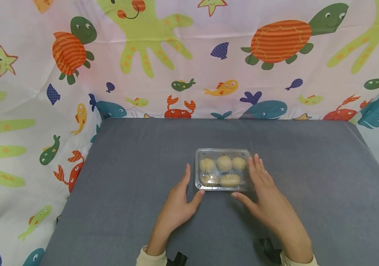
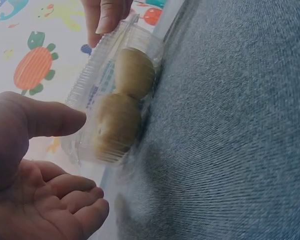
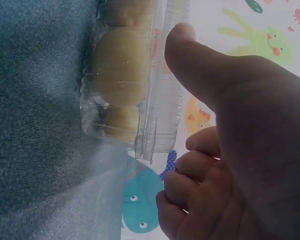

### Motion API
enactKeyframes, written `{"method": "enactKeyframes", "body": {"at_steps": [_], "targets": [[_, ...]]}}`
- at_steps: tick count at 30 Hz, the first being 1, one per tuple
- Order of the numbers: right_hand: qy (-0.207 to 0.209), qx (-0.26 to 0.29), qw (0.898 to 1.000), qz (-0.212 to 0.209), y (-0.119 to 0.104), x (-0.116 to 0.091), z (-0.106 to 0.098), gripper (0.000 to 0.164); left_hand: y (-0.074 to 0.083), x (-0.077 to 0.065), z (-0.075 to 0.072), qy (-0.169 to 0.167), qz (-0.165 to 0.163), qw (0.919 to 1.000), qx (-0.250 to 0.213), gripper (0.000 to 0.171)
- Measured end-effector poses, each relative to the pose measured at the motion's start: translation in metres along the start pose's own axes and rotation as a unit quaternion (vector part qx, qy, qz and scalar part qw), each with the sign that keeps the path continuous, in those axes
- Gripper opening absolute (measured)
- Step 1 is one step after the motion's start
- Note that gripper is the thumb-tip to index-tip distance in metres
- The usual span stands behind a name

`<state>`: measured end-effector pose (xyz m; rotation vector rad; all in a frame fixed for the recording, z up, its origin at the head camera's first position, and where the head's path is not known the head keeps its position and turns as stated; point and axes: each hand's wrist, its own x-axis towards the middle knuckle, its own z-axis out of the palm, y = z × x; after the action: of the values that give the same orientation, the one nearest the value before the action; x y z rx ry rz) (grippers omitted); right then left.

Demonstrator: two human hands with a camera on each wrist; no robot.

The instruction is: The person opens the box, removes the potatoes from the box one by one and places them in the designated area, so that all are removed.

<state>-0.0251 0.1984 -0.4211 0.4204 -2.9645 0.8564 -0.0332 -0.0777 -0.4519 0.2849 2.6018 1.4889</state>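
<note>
Left hand (image 1: 177, 207) is chilling spread and empty beside a plastic box (image 1: 221, 188), right hand (image 1: 270, 199) is flanking it too, loose, gripping nothing.

"What sort of place is this?"

"A cloth-screened work spot; whether it belongs to a home, a lab or an office cannot be told."

"What shows the screening?"

"White printed cloth (image 1: 202, 62) hangs behind the surface (image 1: 136, 166) and along both sides, creased in places. Turtles (image 1: 280, 41), whales (image 1: 266, 109), crabs (image 1: 178, 113) and starfish (image 1: 1, 61) cover it."

"A child's room, then?"

"Only the print suggests that; the cloth fills the background, so the room itself is hidden."

"And the surface?"

"Plain grey, with a fabric grain. Black gear (image 1: 270, 251) by the person's cuffs (image 1: 151, 258) points to a recording set-up."
</note>
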Motion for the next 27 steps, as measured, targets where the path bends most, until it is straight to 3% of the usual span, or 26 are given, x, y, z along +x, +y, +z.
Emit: {"method": "enactKeyframes", "body": {"at_steps": [7, 14, 27], "targets": [[-0.014, 0.003, 1.0, 0.013, 0.002, 0.0, 0.002, 0.11, -0.002, 0.003, 0.004, 0.002, 0.01, 0.9994, -0.034, 0.08], [-0.028, 0.002, 0.999, 0.035, 0.004, 0.003, 0.005, 0.109, -0.004, 0.003, 0.007, -0.01, 0.016, 0.9948, -0.1, 0.07], [-0.005, -0.007, 0.999, 0.035, 0.005, 0.006, 0.008, 0.103, -0.004, 0.005, 0.012, -0.001, 0.02, 0.995, -0.098, 0.07]]}}
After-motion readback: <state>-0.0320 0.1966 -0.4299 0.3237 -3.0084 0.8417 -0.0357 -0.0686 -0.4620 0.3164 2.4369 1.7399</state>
